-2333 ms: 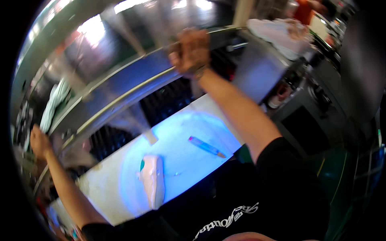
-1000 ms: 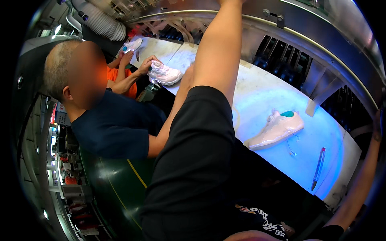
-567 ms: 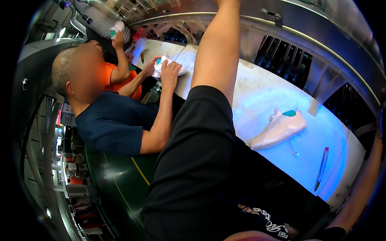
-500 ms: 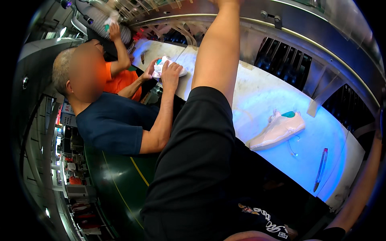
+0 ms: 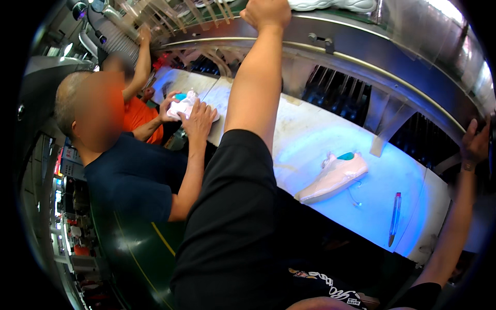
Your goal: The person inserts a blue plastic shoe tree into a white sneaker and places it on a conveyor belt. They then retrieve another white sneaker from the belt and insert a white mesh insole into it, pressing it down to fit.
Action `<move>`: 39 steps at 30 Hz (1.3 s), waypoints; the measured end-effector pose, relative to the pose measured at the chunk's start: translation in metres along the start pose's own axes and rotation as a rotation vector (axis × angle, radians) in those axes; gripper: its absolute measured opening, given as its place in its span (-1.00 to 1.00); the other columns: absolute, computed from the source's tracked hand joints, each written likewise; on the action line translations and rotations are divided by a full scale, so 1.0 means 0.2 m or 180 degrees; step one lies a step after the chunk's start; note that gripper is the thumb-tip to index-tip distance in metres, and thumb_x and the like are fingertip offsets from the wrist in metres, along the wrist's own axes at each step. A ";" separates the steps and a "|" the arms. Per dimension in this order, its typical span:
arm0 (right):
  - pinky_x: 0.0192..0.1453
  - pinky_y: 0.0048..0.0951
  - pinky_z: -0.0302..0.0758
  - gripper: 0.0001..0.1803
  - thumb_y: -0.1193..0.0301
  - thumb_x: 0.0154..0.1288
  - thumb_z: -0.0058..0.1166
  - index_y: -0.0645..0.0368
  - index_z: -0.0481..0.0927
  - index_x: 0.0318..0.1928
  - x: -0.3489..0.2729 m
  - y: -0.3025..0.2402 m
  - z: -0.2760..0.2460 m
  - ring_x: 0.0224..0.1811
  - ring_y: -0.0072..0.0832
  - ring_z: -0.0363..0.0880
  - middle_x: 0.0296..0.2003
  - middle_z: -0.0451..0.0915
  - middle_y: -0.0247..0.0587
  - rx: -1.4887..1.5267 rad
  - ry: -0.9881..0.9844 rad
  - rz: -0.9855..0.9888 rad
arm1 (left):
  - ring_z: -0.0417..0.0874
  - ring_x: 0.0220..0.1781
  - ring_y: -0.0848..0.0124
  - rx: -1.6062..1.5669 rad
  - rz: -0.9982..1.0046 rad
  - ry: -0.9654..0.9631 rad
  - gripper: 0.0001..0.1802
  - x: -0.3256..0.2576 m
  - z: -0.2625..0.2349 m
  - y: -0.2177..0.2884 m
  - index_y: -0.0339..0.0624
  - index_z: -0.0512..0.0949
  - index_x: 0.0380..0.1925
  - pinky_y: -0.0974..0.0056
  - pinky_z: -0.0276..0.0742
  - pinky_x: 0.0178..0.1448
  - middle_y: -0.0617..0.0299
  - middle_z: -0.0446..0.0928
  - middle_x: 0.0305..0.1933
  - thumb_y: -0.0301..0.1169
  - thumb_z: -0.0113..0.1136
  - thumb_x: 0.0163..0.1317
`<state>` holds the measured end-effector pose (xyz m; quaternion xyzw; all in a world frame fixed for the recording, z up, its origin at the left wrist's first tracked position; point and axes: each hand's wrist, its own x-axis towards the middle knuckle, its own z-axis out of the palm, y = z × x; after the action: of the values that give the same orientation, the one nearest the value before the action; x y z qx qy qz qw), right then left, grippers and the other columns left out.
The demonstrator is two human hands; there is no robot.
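Note:
My left arm stretches up to the machine's upper metal edge, where my left hand (image 5: 266, 14) is closed with its fingers curled; what lies inside them is hidden. White shoe soles (image 5: 336, 5) lie just right of that hand on the upper level. At the far right my right hand (image 5: 474, 142) rests by the metal frame, its visible fingers stretched and apart in dim light. Below, between my arms, a pale pink shoe (image 5: 333, 179) with a teal inside lies on the white worktop (image 5: 294, 124) under blue light. A slim brush (image 5: 395, 219) lies right of it.
A co-worker in a dark blue shirt (image 5: 134, 170) sits close on my left, both hands on a white shoe (image 5: 183, 106). Beyond is a person in orange (image 5: 139, 116). A curved metal rail (image 5: 361, 61) and hanging clear plastic strips (image 5: 390, 129) border the worktop's far side.
The view has shifted, so the worktop, shoe and brush appear further left. My left hand and the soles on the upper level have come into view, and my right hand now shows.

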<state>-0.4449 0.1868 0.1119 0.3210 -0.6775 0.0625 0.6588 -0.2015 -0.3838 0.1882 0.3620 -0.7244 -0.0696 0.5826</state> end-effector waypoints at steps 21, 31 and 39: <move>0.63 0.13 0.31 -0.25 0.34 0.24 0.32 0.27 0.44 0.44 -0.57 -0.64 -1.11 0.56 0.28 0.28 0.52 0.22 0.34 0.1497 -0.2926 0.1508 | 0.71 -0.18 -0.03 0.0122 0.0343 0.0016 -0.61 0.00 0.04 -0.04 -0.04 0.76 -0.50 -0.15 0.42 -0.08 0.11 0.73 -0.28 -0.03 0.15 0.23; 0.57 0.12 0.24 -0.40 -0.06 0.29 0.40 0.09 0.73 0.15 -0.77 -0.72 -1.29 0.36 -0.02 0.45 0.20 0.55 0.00 0.1668 -0.2896 0.1781 | 0.35 -0.34 0.61 -0.1811 0.0600 -0.1980 -0.62 0.04 -0.22 -0.20 -0.07 0.52 -0.35 0.40 0.31 -0.21 0.47 0.42 -0.37 -0.14 0.55 0.38; 0.68 0.05 0.20 -0.48 0.10 0.25 0.45 0.15 0.75 0.10 -0.83 -0.72 -1.38 0.41 -0.14 0.47 0.18 0.58 -0.16 0.2093 -0.3251 0.2028 | 0.47 -0.34 0.43 -0.1914 0.0030 -0.1454 -0.56 -0.79 -1.09 0.15 -0.13 0.30 -0.50 0.29 0.46 -0.17 0.24 0.46 -0.37 -0.42 0.40 0.42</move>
<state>-0.1483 0.2717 -0.0572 0.2786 -0.9105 0.2964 0.0746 -0.0096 -0.1967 0.1463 0.1467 -0.7845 -0.3554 0.4865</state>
